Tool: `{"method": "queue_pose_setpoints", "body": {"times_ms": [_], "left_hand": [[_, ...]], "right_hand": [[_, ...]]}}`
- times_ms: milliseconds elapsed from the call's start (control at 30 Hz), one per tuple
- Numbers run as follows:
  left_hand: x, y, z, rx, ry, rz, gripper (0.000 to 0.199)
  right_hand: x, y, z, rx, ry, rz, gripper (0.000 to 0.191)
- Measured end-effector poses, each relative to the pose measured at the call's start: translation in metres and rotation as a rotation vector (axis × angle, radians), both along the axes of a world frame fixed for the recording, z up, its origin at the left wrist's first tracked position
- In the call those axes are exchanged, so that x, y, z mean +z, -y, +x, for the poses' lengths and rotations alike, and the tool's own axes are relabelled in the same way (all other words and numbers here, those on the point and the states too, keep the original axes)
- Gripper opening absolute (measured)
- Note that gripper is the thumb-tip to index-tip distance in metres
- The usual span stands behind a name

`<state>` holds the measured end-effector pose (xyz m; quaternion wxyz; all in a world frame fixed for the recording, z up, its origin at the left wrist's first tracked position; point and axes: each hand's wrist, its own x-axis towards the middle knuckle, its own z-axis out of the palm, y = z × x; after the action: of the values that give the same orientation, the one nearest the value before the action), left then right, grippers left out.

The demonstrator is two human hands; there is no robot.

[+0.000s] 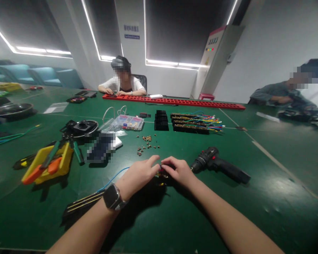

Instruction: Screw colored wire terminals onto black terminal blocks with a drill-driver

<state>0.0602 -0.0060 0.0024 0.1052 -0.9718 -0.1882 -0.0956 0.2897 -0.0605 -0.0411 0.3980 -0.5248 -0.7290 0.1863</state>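
My left hand [139,176], with a watch on its wrist, is closed around the ends of a small bundle of coloured wires [163,172]. Thumb and forefinger of my right hand [179,172] pinch something tiny at the top of that bundle; its kind is too small to tell. A black terminal block [82,206] with brass bars lies under my left forearm. From it a blue wire [112,179] curves up behind my left hand. Just beyond my fingers, small brass screws [147,138] are scattered on the green table [201,215]. A cordless drill [218,164] lies right of my right hand.
At left are a yellow bin [65,164] with pliers [51,155] and a phone [100,148]. Further back stand a parts box [131,122], black blocks [161,121] and wired terminal strips [192,123]. A red rail [188,101] crosses the far side, where a person sits; another person works at right.
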Motion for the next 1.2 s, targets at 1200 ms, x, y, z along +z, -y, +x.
{"method": "queue_pose_setpoints", "body": {"times_ms": [1200], "left_hand": [[0.003, 0.006, 0.009, -0.127, -0.184, -0.074, 0.013]], "right_hand": [[0.006, -0.001, -0.004, 0.018, -0.057, -0.137, 0.01]]}}
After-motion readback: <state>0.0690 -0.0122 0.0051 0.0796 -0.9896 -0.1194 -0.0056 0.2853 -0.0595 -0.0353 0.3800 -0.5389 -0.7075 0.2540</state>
